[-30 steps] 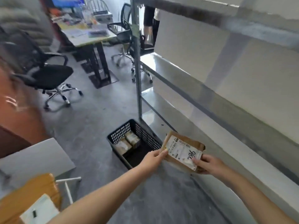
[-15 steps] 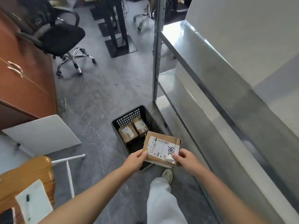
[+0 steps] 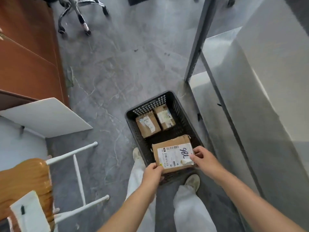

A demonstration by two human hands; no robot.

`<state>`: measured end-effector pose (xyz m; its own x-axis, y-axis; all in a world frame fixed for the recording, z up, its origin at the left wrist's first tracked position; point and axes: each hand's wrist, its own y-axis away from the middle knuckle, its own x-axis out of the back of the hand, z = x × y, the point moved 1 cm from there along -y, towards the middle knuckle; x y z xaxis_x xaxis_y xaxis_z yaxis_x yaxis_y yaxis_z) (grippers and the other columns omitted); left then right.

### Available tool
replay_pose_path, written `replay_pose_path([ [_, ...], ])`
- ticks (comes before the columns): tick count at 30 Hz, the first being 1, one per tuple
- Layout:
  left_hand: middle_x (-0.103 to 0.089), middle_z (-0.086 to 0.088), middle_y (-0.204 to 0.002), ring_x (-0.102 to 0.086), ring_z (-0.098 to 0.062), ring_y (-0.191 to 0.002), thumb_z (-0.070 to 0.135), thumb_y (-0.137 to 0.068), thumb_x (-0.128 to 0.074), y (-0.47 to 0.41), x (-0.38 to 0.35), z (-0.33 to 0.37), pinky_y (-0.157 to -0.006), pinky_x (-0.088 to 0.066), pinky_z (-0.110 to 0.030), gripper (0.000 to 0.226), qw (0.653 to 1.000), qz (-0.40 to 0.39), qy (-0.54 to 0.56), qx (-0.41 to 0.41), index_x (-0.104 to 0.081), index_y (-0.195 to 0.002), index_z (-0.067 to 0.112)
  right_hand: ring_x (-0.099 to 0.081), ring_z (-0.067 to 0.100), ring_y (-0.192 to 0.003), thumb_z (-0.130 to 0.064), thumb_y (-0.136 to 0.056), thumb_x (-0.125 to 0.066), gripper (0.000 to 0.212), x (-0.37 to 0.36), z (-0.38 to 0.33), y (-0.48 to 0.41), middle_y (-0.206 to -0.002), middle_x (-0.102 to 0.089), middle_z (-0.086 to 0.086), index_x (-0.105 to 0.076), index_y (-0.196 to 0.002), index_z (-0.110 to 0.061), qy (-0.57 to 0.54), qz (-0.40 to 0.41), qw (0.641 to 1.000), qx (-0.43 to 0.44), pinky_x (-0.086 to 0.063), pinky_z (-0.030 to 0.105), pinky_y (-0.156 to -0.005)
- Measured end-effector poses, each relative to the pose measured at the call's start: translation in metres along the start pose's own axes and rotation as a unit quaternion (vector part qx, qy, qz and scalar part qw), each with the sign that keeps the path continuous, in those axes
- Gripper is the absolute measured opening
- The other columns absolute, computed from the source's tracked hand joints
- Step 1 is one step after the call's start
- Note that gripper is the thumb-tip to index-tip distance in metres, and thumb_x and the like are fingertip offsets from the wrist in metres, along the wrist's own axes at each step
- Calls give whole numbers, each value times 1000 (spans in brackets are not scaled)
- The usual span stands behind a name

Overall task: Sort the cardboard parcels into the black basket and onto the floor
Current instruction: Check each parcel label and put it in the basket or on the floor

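Observation:
A flat cardboard parcel [image 3: 173, 152] with a white label and black handwriting hangs over the near half of the black basket [image 3: 132, 120]. My left hand [image 3: 153, 173] grips its near left corner. My right hand [image 3: 203, 159] pinches its right edge. Two smaller cardboard parcels lie side by side in the far half of the basket, the left one [image 3: 147, 126] and the right one [image 3: 164, 117]. The basket stands on the grey floor by the foot of a metal shelf post [image 3: 196, 47].
Metal shelving [image 3: 247, 97] runs along the right. A brown cabinet [image 3: 28, 52] and a white board [image 3: 45, 116] are at the left, with a wooden stool on white legs [image 3: 25, 181] near me. An office chair base [image 3: 78, 12] stands at the top. My feet flank the basket's near end.
I have carried the parcel down from beside the shelf to just over the basket's near half. The view has tilted down toward the floor and my legs.

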<state>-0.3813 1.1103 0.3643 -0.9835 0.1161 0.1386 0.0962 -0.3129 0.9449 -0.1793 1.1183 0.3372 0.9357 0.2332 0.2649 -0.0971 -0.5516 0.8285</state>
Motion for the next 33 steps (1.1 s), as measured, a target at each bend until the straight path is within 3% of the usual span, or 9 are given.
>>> replay_pose_path([
  [3, -66, 4, -113, -61, -11, -99, 21, -93, -51, -77, 0, 1, -91, -51, -30, 20, 999, 13, -19, 28, -59, -111, 20, -65, 19, -92, -21, -98, -57, 6, -27, 6, -76, -95, -66, 0, -59, -92, -22, -3, -6, 1000, -19, -60, 44, -82],
  [6, -57, -2, -127, -58, -22, -112, 34, -86, -55, -160, -2, -4, -100, -48, -41, 42, 990, 62, -119, 34, -53, -124, 18, -62, 14, -92, -20, -99, -54, 6, -58, 18, -151, -96, -61, -2, -57, -95, -22, 18, -23, 999, -35, -61, 37, -75],
  [10, -41, -12, -141, -51, -28, -119, 22, -96, -49, -256, -15, -11, -82, -38, -29, 46, 972, 94, -195, 86, -43, -138, 6, -62, 17, -90, -16, -99, -51, 8, -100, 46, -241, -97, -60, 0, -54, -94, -21, 73, -33, 996, -44, -61, 40, -74],
  [12, -40, -13, -143, -47, -29, -123, 22, -97, -46, -298, -23, -20, -89, -40, -32, 47, 967, 92, -213, 103, -42, -141, 5, -62, 22, -92, -14, -98, -51, 4, -115, 66, -276, -99, -60, 4, -53, -96, -17, 95, -34, 994, -47, -61, 43, -74],
  [20, -37, -15, -143, -50, -31, -118, 14, -95, -47, -377, -34, -65, -83, -37, -29, 47, 974, 144, -125, 121, -39, -139, 0, -68, 30, -93, -11, -91, -60, 6, -154, 129, -352, -101, -65, 13, -58, -95, -14, 99, -41, 991, -80, -61, 48, -76],
  [22, -30, -16, -149, -44, -30, -127, 13, -96, -45, -387, -36, -66, -94, -37, -30, 52, 974, 154, -131, 100, -31, -144, -2, -68, 29, -92, -10, -89, -62, 8, -167, 129, -361, -99, -66, 12, -58, -90, -16, 89, -30, 993, -71, -61, 48, -76],
  [25, -5, -19, -160, -38, -32, -136, 18, -98, -47, -391, -42, -59, -109, -32, -32, 59, 974, 148, -132, 107, -25, -149, -2, -58, 8, -74, -7, -92, -59, 9, -186, 120, -371, -89, -61, 0, -56, -92, -15, 101, -7, 994, -41, -49, 9, -62],
  [27, -1, -19, -161, -40, -32, -135, 20, -98, -48, -390, -45, -54, -109, -34, -33, 59, 975, 146, -124, 111, -26, -149, 0, -50, 3, -68, -5, -92, -56, 11, -191, 110, -376, -88, -59, -1, -58, -100, -11, 121, 3, 992, -28, -36, 4, -47],
  [33, -26, -9, -156, -39, -28, -135, 16, -95, -50, -372, -46, -28, -103, -37, -33, 56, 973, 158, -169, 23, -32, -146, 3, -57, 33, -113, -19, -99, -46, 34, -180, 74, -364, -128, -58, 19, -54, -127, -2, 223, -46, 972, -56, -40, 28, -77],
])
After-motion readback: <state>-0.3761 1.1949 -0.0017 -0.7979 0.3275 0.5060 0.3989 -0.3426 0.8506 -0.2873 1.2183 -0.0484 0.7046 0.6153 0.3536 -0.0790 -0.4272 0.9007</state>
